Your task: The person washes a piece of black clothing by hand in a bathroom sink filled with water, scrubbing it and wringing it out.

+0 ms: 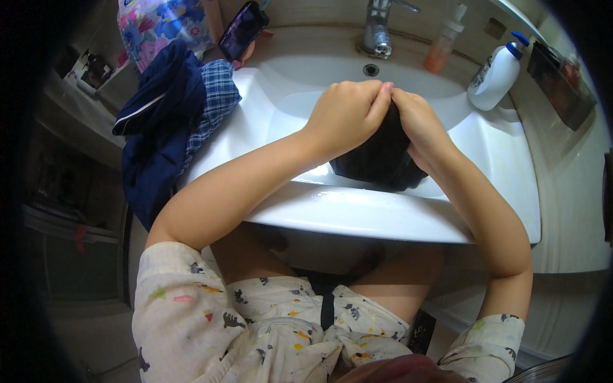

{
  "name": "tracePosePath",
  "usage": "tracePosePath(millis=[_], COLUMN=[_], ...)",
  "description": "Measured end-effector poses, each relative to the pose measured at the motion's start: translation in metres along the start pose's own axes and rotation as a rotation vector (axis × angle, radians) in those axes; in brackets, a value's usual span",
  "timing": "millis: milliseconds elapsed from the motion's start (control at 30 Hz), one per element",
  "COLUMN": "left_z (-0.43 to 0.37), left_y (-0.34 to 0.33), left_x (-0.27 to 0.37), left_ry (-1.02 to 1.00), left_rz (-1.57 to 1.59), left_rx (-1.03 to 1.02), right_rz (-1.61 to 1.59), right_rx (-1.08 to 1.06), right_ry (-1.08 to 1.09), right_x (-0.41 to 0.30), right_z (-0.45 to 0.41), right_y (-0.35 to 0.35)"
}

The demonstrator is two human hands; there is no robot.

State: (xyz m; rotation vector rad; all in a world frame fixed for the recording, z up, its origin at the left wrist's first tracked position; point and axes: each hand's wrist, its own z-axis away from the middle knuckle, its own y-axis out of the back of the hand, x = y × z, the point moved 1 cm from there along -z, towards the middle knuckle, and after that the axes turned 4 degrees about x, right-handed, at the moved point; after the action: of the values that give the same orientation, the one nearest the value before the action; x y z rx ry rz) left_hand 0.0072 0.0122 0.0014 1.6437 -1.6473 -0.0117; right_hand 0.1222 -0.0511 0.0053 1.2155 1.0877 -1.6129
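Observation:
A black wet-looking cloth point(371, 158) hangs bunched from both my hands inside the white washbasin point(335, 203). My left hand point(347, 112) closes round its upper part, with the thumb towards the faucet side. Right against it, my right hand point(419, 122) grips the same cloth from the other side, and the fingertips of the two hands touch. The lower part of the cloth reaches down to the basin's front inner wall. Its full shape is hidden by my hands and its folds. Water point(297, 107) stands in the basin.
A chrome faucet point(378, 33) rises at the back. Right of it stand a clear pump bottle point(443, 45) with orange liquid and a white pump bottle point(495, 76). On the left rim lie navy clothing point(158, 124) and plaid fabric point(215, 91), near a propped phone point(244, 31) and a floral package point(165, 24).

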Motion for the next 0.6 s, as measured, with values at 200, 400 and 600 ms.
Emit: tracePosePath(millis=[200, 400, 600], left_z=[-0.002, 0.001, -0.001], left_y=[0.002, -0.001, 0.001], left_x=[-0.002, 0.008, 0.000], left_ry=[0.062, 0.002, 0.015], left_rz=[-0.011, 0.082, 0.006], left_rx=[0.003, -0.057, -0.036], right_rz=[0.036, 0.021, 0.004], right_rx=[0.018, 0.001, 0.003], right_ry=[-0.016, 0.018, 0.010], right_x=[-0.003, -0.003, -0.004], right_z=[0.004, 0.004, 0.004], right_y=[-0.002, 0.001, -0.001])
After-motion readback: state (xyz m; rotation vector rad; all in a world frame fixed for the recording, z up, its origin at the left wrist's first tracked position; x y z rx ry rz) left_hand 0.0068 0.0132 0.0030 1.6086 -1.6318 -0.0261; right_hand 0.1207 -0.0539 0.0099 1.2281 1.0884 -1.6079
